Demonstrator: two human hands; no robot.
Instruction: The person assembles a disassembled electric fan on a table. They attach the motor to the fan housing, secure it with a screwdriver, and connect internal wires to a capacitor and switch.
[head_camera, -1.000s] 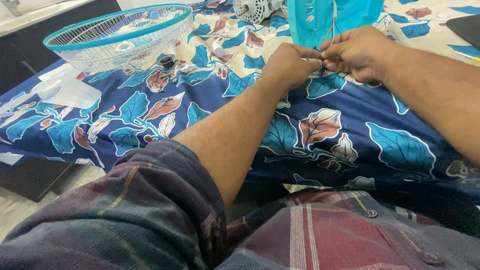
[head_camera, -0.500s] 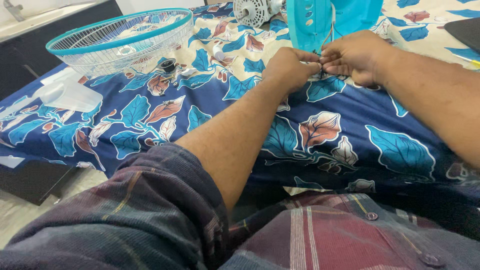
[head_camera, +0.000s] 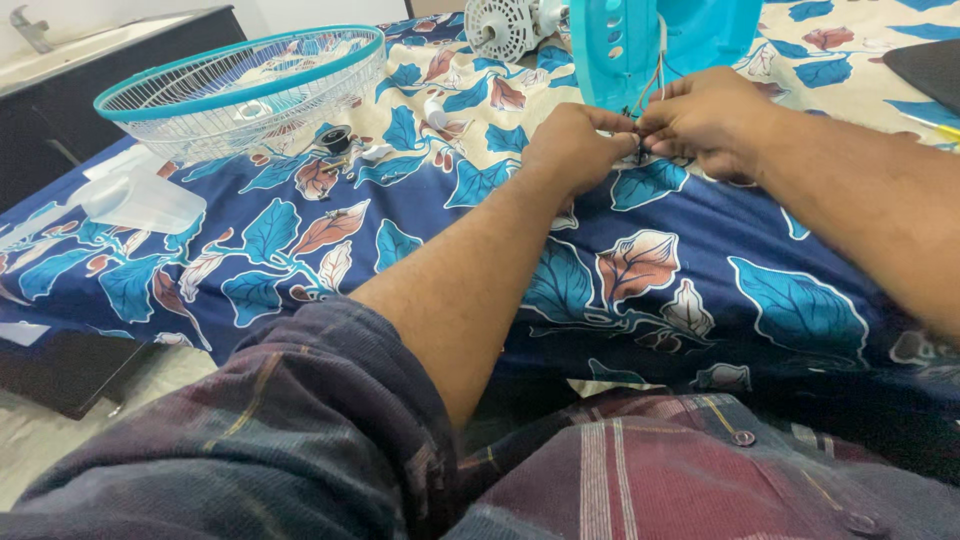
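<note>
Covering the whole work surface is a dark blue cloth printed with teal and rust leaves (head_camera: 640, 280); probably there so small parts stay put and show up against it. At 10 o'clock sits a round white wire fan guard with a teal rim (head_camera: 240, 90), dish side up, parked well apart from the hands. At 12 o'clock stands a teal plastic fan housing (head_camera: 660, 45), with a white ribbed fan motor (head_camera: 503, 25) just beside it at 11. Clear plastic piece (head_camera: 140, 200) lies at 9, out of reach. Thin wires (head_camera: 655, 80) run down from the housing to the hands, so work happens close against it. Left hand (head_camera: 575, 150) and right hand (head_camera: 715, 120) meet fingertip to fingertip, both pinched narrow on a small dark part (head_camera: 640, 152) at the wire ends; too small to identify. Small black ring (head_camera: 336, 138) rests beside the guard.
</note>
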